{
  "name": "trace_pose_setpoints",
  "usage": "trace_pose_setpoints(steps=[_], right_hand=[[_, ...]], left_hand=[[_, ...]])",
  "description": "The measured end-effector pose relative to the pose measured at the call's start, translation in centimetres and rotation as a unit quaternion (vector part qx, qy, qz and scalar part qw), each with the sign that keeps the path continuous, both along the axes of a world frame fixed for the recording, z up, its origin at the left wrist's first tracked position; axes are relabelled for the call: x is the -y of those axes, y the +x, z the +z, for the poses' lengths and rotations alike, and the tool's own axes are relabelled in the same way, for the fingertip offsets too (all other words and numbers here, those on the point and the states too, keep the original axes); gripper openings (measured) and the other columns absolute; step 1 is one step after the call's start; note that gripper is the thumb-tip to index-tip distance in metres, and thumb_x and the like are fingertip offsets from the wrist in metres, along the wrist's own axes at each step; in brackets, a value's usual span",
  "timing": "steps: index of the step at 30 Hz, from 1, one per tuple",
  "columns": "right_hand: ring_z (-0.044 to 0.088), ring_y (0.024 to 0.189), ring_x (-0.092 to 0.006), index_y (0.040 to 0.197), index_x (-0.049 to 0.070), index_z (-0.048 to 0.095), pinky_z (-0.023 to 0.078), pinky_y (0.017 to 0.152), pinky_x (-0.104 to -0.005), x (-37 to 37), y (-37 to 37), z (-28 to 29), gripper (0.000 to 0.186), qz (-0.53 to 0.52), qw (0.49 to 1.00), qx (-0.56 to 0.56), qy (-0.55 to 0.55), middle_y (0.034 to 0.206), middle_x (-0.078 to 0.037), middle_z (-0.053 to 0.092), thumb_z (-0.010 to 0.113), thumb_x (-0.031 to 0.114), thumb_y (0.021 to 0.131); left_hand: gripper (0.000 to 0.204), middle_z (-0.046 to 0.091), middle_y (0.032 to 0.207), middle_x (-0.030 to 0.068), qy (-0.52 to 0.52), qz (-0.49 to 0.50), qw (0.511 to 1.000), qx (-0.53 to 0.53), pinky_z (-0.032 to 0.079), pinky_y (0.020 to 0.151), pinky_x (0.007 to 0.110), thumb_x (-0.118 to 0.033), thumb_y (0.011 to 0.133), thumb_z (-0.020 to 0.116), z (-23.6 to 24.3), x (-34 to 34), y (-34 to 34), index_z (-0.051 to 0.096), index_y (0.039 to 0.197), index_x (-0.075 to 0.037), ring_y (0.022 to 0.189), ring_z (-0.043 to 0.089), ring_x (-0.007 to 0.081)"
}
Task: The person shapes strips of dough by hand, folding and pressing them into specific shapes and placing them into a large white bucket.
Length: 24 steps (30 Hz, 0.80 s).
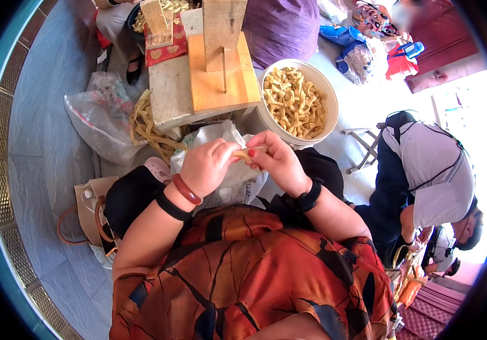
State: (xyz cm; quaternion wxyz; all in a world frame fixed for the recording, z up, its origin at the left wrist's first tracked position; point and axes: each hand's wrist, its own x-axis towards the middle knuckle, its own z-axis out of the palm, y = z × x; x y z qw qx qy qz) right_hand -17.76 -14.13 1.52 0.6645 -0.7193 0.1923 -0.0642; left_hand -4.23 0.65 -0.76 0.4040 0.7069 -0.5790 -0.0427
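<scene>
Both hands' fingers, left [205, 164] and right [277, 161], pinch a tan strip [249, 152] between them (above a plastic bag [221, 139]).

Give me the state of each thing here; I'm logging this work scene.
left hand: pinching the tan strip
right hand: gripping the strip's other end
tan strip: held level between both hands
white bucket: nearly full of folded tan pieces
wooden jig: upright, unused
clear bag: crumpled on floor
</scene>
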Motion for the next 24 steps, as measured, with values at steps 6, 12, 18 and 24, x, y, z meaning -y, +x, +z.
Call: trace_pose_setpoints(steps=[6, 12, 18, 24], right_hand=[[0.060, 0.079, -0.0305, 0.095, 0.005, 0.061, 0.048, 0.073, -0.0408, 0.2, 0.7, -0.1, 0.019, 0.094, 0.894, 0.164, -0.407, 0.083, -0.010, 0.061, 0.066, 0.004, 0.076], [0.060, 0.068, -0.0303, 0.094, 0.006, 0.062, 0.048, 0.061, -0.0410, 3.9, 1.0, 0.2, 0.017, -0.031, 0.845, 0.140, -0.515, 0.075, -0.010, 0.063, 0.062, 0.003, 0.077], [0.062, 0.068, -0.0307, 0.101, 0.005, 0.059, 0.050, 0.061, -0.0398, 0.0, 0.4, 0.9, 0.024, 0.175, 0.892, 0.208, -0.361, 0.078, -0.011, 0.064, 0.062, 0.001, 0.078], [0.062, 0.072, -0.0310, 0.094, 0.005, 0.059, 0.050, 0.067, -0.0394, 0.2, -0.1, -0.7, 0.016, 0.076, 0.872, 0.166, -0.454, 0.083, -0.010, 0.065, 0.063, -0.001, 0.080]], left_hand=[[0.011, 0.060, 0.077, 0.0105, -0.019, -0.012, 0.998, -0.058, 0.048, 0.059, 0.038, -0.013, 0.084, 0.065, -1.0, -0.2, 0.2, 0.059, 0.089, -0.005, 0.070, 0.061, 0.0308], [0.020, 0.053, 0.065, -0.0014, 0.106, -0.085, 0.865, -0.483, 0.041, 0.052, 0.027, -0.025, 0.093, 0.062, -1.6, -0.6, 2.0, 0.058, 0.090, -0.005, 0.054, 0.049, 0.0090], [0.024, 0.062, 0.089, 0.0041, -0.123, -0.110, 0.792, -0.588, 0.046, 0.068, 0.028, -0.009, 0.091, 0.055, -0.1, 0.6, 1.2, 0.058, 0.114, -0.002, 0.078, 0.058, 0.0140], [0.015, 0.057, 0.086, 0.0085, 0.059, -0.133, 0.985, -0.096, 0.046, 0.070, 0.036, -0.005, 0.084, 0.057, -1.0, 0.9, 0.4, 0.056, 0.099, -0.003, 0.081, 0.059, 0.0258]])
